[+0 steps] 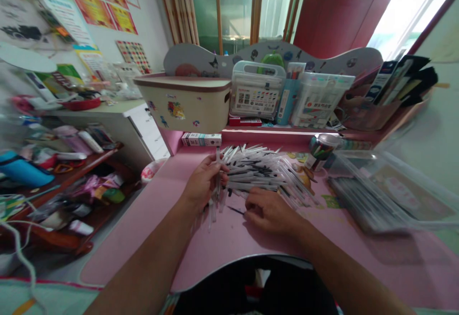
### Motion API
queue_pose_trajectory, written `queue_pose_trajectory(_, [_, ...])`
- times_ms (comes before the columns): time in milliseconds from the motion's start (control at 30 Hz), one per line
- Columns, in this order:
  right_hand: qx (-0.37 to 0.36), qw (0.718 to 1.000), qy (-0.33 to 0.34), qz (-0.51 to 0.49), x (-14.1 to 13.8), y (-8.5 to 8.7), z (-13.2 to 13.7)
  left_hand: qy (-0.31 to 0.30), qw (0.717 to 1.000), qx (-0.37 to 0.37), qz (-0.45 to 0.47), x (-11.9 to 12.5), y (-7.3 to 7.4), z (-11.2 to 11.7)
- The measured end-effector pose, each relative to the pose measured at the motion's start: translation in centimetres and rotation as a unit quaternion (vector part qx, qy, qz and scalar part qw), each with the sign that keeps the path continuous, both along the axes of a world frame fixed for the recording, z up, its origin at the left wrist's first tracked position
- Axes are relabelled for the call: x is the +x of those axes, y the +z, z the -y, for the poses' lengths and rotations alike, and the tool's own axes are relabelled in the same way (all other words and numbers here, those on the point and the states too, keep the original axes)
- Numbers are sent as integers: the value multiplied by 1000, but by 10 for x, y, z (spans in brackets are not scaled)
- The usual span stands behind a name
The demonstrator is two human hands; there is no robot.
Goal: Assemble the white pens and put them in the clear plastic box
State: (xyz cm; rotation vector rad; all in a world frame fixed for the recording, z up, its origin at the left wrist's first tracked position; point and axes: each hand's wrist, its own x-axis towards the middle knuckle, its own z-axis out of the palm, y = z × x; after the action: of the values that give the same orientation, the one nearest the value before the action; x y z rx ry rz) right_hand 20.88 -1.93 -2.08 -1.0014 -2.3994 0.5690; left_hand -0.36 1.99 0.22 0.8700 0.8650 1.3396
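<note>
My left hand (206, 179) is closed around a clear pen barrel (218, 155), held upright between thumb and fingers. My right hand (269, 211) is low over the desk with its fingers curled together. At its fingertips is a thin dark stick (235, 210), slanting toward the left hand; it may be a pen tip or refill. Behind both hands spreads a loose pile of clear, white and black pen parts (254, 169). Several clear tubes (214, 212) lie just below my left hand. The right fingertips are partly hidden by the hand itself.
A pink desk (143, 238) carries the pile. On the right is a clear plastic box (380, 210) with many thin sticks, and a can of pens (324, 146) behind it. A cream bin (190, 104) and marker cases (258, 90) stand on the shelf; a cluttered rack is at left.
</note>
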Motion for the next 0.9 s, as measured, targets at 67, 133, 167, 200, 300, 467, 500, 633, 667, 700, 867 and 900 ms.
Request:
queue_pose_trajectory(67, [22,1000,-6,17,0,1,0,14,999,-9,30,-2,1,-2])
queue_pose_trajectory(133, [41,999,-13,28,0,2,-2,31,998,-22,51,-5,1,-4])
queue_pose_trajectory(167, [48,998,-16,32,0,1,-2,38,997,-29,57,-6,1,-5])
queue_pose_trajectory(200, [56,998,-21,36,0,1,-3,45,996,-36,63,-7,0,-6])
queue_pose_trajectory(300, [85,994,-41,51,-2,-2,-4,69,994,-50,76,-10,0,-9])
queue_pose_trajectory(467, [120,984,-79,107,-13,-5,-2,72,992,-51,95,-11,0,-9])
queue_pose_trajectory(500, [120,983,-77,119,-16,-5,-1,66,992,-50,97,-10,1,-9])
queue_pose_trajectory(633, [121,980,-56,151,-22,-3,0,53,993,-50,97,-8,2,-7])
queue_pose_trajectory(667, [124,979,-53,154,-23,-3,0,52,993,-50,96,-8,2,-7])
queue_pose_trajectory(700, [126,979,-49,155,-24,-4,0,53,993,-50,96,-8,2,-7])
queue_pose_trajectory(867, [122,983,-29,137,-22,-5,1,52,994,-41,89,-7,3,-6])
queue_pose_trajectory(900, [120,983,-28,135,-22,-4,2,52,994,-39,87,-7,3,-6])
